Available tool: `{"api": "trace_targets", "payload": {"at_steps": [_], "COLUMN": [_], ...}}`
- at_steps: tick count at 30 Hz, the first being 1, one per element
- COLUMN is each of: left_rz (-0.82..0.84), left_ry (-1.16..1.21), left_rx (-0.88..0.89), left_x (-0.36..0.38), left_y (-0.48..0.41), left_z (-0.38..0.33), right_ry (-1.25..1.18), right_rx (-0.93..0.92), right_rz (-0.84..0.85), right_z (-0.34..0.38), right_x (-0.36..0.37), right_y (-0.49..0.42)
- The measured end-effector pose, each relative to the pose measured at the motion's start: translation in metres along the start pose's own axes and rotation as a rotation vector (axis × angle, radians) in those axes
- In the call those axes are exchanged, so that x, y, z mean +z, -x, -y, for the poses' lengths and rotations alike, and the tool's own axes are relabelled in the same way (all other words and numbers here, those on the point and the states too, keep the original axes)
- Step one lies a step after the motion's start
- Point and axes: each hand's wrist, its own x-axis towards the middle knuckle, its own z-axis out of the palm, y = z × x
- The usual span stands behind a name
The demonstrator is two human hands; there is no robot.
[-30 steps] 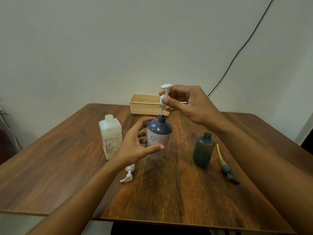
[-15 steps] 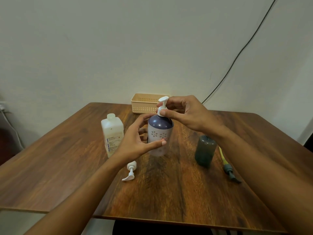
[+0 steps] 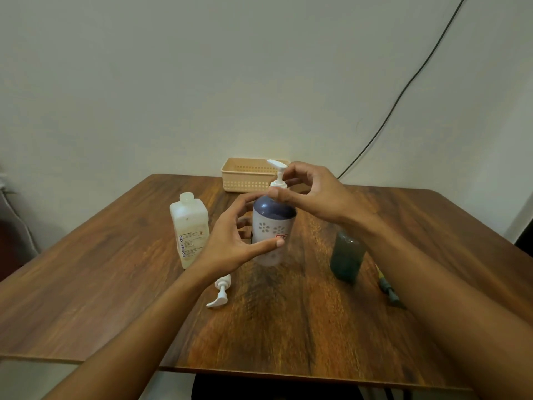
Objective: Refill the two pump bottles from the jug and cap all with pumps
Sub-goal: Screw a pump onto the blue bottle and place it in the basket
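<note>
A purple-topped white bottle (image 3: 272, 226) stands upright mid-table. My left hand (image 3: 233, 241) curls round its left side, thumb across the front. A white pump (image 3: 277, 172) sits in its neck, and my right hand (image 3: 311, 192) pinches the pump's collar. To the left stands a white square jug (image 3: 190, 229), uncapped. A dark green bottle (image 3: 346, 255) stands to the right, partly behind my right forearm, its neck hidden. A second white pump (image 3: 220, 293) lies on the table below my left wrist. A yellow-tubed dark pump (image 3: 388, 287) lies right of the green bottle.
A beige slotted basket (image 3: 248, 174) sits at the table's far edge against the wall. A black cable (image 3: 403, 90) runs down the wall at the right. The wooden table (image 3: 86, 284) ends close to me along its front edge.
The white pump has gone down from above the bottle into its neck. My right hand has followed it down to the collar. My left hand has stayed on the bottle.
</note>
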Motion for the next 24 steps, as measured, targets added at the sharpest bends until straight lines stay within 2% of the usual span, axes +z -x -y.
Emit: {"api": "trace_targets", "payload": {"at_steps": [3,5,7,12,14,16,19,21,24], "left_rz": [0.0,0.001,-0.003,-0.021,-0.018,-0.022,-0.029,-0.023,-0.021], "left_ry": [-0.009,-0.008,-0.01,-0.002,0.006,0.013,0.024,0.012,0.003], "left_rx": [0.001,0.004,0.011,0.015,0.011,-0.001,-0.009,-0.007,-0.005], "left_x": [-0.001,-0.001,-0.001,0.001,0.003,0.004,0.001,-0.001,-0.001], "left_y": [-0.001,-0.001,-0.001,-0.002,-0.002,-0.001,-0.002,-0.002,-0.003], "left_z": [0.0,0.0,-0.002,-0.008,-0.011,-0.011,-0.008,-0.007,-0.007], "right_ry": [-0.093,-0.084,-0.089,-0.186,-0.151,-0.127,-0.213,-0.231,-0.161], "right_rx": [-0.013,-0.035,-0.032,0.02,0.005,0.034,0.082,0.047,0.009], "right_rz": [0.166,0.212,0.161,-0.131,-0.158,-0.117,0.05,0.139,0.102], "right_z": [0.002,0.002,0.0,-0.003,-0.003,-0.004,-0.004,-0.003,-0.004], "right_x": [-0.013,-0.016,-0.015,0.008,0.018,0.019,0.005,-0.005,-0.009], "right_y": [-0.003,-0.005,-0.006,0.0,0.0,-0.002,-0.004,-0.004,-0.007]}}
